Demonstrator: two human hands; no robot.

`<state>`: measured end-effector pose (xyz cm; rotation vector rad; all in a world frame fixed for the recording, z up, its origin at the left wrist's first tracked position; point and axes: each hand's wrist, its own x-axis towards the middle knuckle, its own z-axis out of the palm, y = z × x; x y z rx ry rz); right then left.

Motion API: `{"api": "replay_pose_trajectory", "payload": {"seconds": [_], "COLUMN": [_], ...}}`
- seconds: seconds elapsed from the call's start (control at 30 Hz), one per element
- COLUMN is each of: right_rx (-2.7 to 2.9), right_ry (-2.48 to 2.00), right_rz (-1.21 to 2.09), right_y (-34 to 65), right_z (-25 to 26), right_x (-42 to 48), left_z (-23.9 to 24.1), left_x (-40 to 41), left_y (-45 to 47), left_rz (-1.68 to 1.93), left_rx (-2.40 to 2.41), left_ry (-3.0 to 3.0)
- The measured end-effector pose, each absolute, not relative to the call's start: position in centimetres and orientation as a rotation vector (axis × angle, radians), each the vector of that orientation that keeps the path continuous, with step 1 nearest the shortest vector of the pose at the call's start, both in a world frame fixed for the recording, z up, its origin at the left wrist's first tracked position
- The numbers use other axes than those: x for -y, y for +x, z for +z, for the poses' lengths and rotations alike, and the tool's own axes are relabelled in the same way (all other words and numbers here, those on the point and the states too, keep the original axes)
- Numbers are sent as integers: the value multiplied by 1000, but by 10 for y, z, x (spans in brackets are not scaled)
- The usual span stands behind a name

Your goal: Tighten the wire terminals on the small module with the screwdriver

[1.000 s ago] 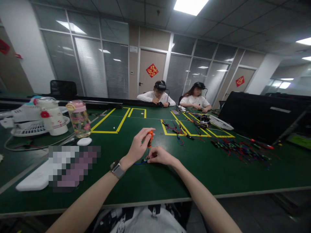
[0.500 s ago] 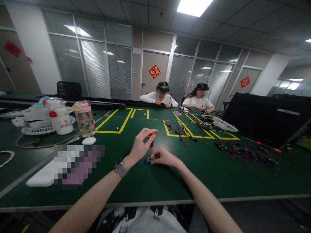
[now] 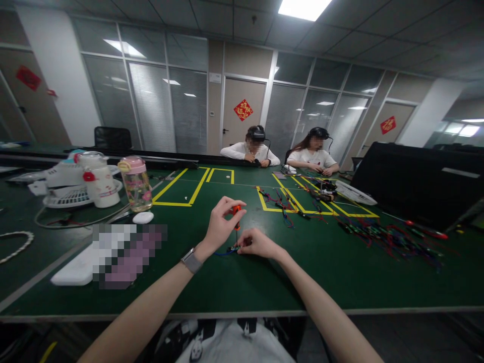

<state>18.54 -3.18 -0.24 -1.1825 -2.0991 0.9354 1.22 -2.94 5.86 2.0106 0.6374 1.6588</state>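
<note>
An orange and black screwdriver stands upright with its shaft pointing down. My left hand is closed around its handle, fingers at the top and thumb along the side. Under the tip lies a small circuit board with a blue wire trailing left on the green table. My right hand pinches the board's right side and steadies it against the tabletop. Its fingertips partly cover the board, so the exact spot the tip meets is hard to make out.
Wired boards lie heaped at right, before a black monitor-like panel. More wired pieces sit by yellow tape. At left stand a pink-lidded bottle, a white jug and a white case. Two people work opposite.
My left fingers have shifted slightly on the screwdriver handle, with the thumb now extended further along it. My right hand keeps its pinch on the board. The camera view has moved slightly.
</note>
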Motion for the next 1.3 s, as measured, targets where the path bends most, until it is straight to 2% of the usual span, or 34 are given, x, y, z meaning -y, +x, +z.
{"api": "replay_pose_trajectory", "payload": {"seconds": [0.43,0.8,1.1,1.3], "right_rx": [2070,2059,2075,2089], "right_ry": [-1171,-1165,-1174,-1180], "right_rz": [1001,1023,1034,1017], "right_y": [185,186,185,184], "right_z": [-3,-5,-2,0], "right_x": [30,29,30,32], "left_z": [58,60,59,59], "left_x": [32,33,33,32], "left_y": [12,13,14,14], "left_rz": [1515,1662,1501,1575], "left_rx": [-495,-662,-493,-546], "left_ry": [1957,2094,1992,1977]}}
